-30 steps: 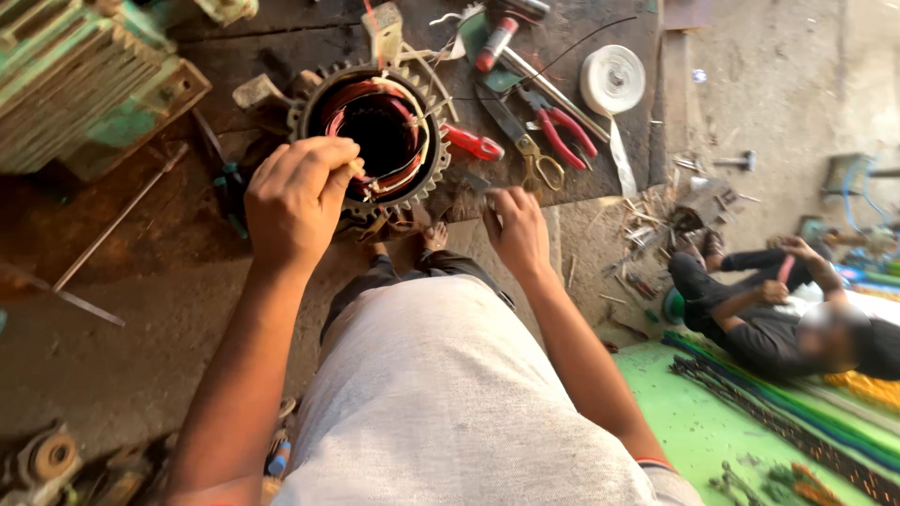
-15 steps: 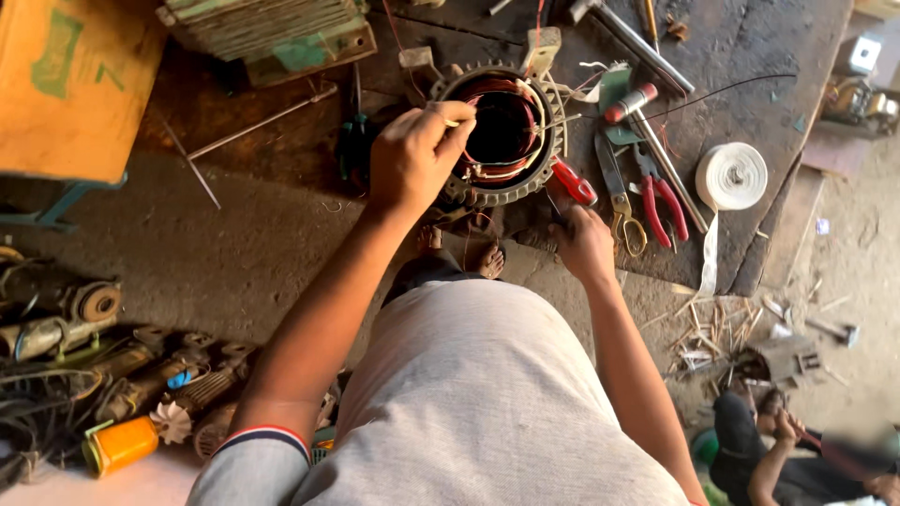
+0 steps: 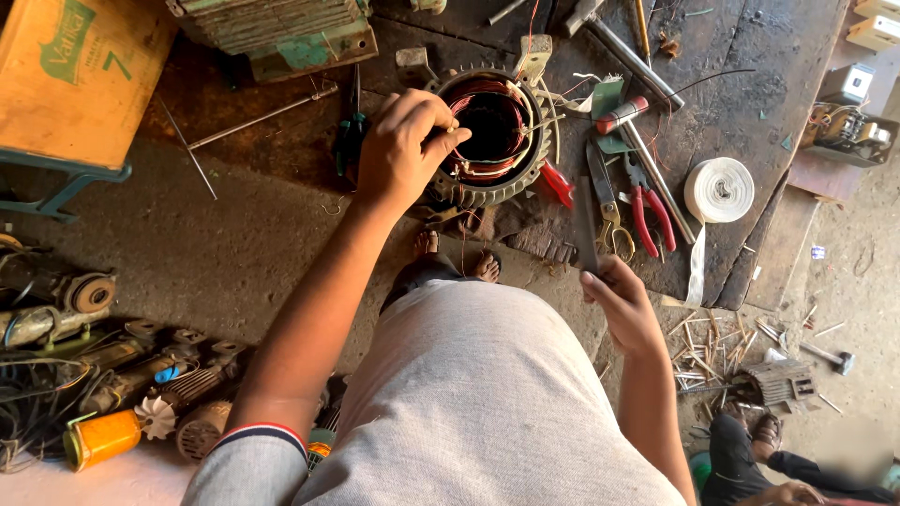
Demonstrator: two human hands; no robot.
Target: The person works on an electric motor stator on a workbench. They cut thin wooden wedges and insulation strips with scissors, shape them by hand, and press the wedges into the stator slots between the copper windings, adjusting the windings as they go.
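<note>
Sitting on the dark wooden workboard [image 3: 750,84], a round motor stator [image 3: 489,136] shows its ring of copper-red windings around a dark open bore. The person's left hand [image 3: 405,148] rests on the stator's near-left rim, fingers pinched together on a thin wire or sliver at the edge of the windings; what exactly is pinched is too small to tell. The right hand [image 3: 623,305] is held lower, off the board's edge, closed around a thin flat dark strip [image 3: 586,230] that stands upright from the fist. Just right of the stator lie a red-handled tool [image 3: 557,183], a pair of scissors [image 3: 607,201] and red-handled pliers [image 3: 649,211], with a roll of white tape [image 3: 719,190] beyond them, its loose end hanging down over the board's edge. A long metal rod [image 3: 258,119] lies left of the stator. An orange cardboard box [image 3: 75,75] sits at the upper left, and old motor parts [image 3: 122,375] are heaped on the floor at the lower left.
</note>
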